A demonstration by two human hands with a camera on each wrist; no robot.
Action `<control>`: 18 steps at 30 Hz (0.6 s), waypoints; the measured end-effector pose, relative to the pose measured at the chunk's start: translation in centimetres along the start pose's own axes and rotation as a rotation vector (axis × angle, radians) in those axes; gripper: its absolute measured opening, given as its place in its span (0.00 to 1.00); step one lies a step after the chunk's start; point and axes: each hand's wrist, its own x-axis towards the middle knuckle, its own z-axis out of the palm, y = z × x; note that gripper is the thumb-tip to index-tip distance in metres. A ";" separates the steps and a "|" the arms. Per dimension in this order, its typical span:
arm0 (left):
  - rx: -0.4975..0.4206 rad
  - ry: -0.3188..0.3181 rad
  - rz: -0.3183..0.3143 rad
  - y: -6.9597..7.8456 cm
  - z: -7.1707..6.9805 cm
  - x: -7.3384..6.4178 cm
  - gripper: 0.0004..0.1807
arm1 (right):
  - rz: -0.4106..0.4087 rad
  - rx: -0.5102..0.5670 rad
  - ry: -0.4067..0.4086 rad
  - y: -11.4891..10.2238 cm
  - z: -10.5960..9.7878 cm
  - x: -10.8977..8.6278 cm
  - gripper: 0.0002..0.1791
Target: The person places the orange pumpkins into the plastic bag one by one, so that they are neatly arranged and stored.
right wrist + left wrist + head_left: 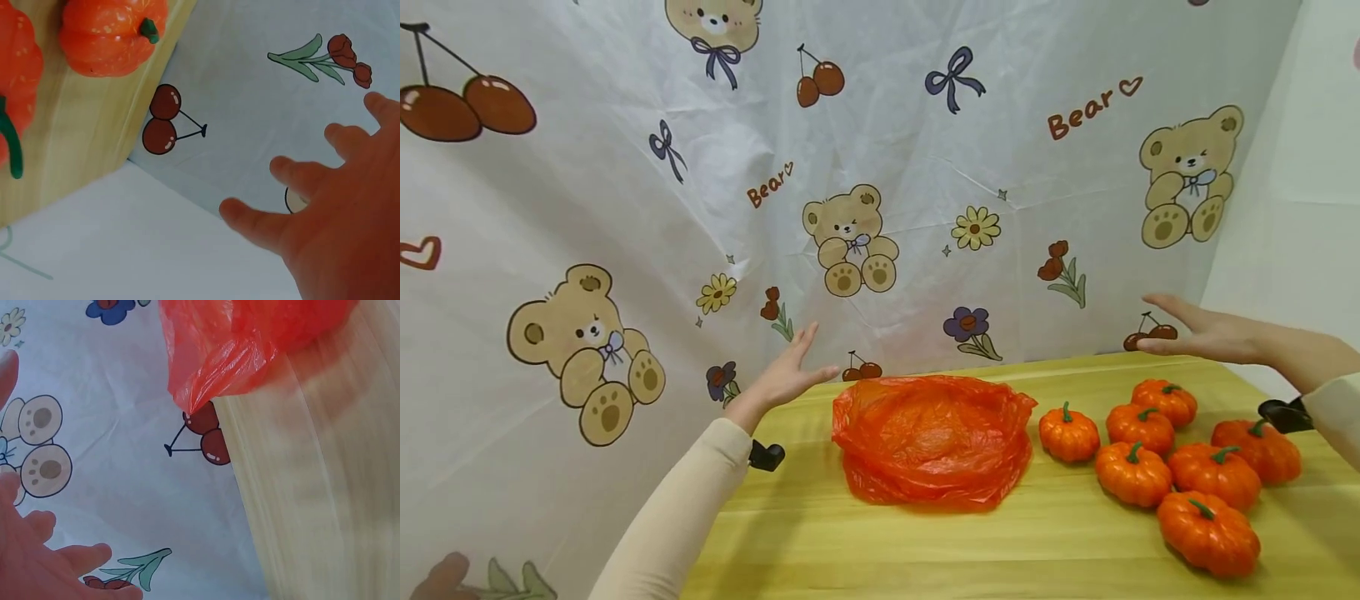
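Observation:
My left hand (787, 372) is raised to the left of a red plastic bag (932, 492), fingers extended and holding nothing. The thin, crinkled bag lies on the wooden table with its mouth spread wide. In the left wrist view the bag (231, 350) appears beyond the spread fingers. My right hand (1213, 333) hovers above the table's far right, its fingers straight and apart, with nothing in the palm. Below it sits a cluster of small orange pumpkins (1138, 475) with green stems. One pumpkin (112, 37) shows near the table edge in the right wrist view.
The yellowish wooden table (850, 554) meets a white sheet (910, 150) printed with bears, flowers and cherries at the back and left. A white wall (1285, 250) stands on the right. Black wrist mounts (766, 456) show at both wrists.

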 end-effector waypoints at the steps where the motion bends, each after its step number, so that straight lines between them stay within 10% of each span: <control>1: -0.015 0.003 0.000 -0.1 0.1 0.0 0.56 | -0.006 0.007 -0.006 0.1 0.1 -0.2 0.52; 18: -0.425 0.071 0.024 -1.7 2.6 0.3 0.43 | -0.093 0.139 0.022 2.4 1.1 -2.1 0.48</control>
